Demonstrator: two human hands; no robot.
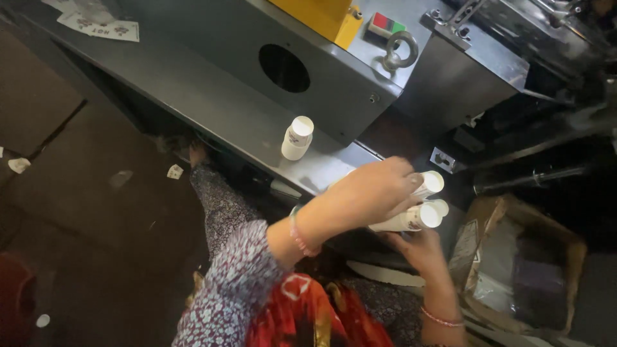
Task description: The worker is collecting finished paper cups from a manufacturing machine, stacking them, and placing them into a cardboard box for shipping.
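Note:
My left hand (376,191) reaches in from the lower left in a floral sleeve and closes over the top of several white paper cup stacks (421,216) lying sideways, their round ends facing right. My right hand (419,247) cups the same bundle from underneath, fingers spread against the lowest stack. The bundle hangs just off the front edge of a grey metal machine ledge (308,173). A short stack of white printed cups (297,137) stands alone on that ledge, to the left of my hands.
The grey machine body (334,96) has a round hole (284,67), a yellow part (321,16), a red-and-green switch (385,26) and an eye bolt (398,50). An open cardboard box (517,263) lined with plastic sits at right. Paper scraps (175,171) litter the brown floor.

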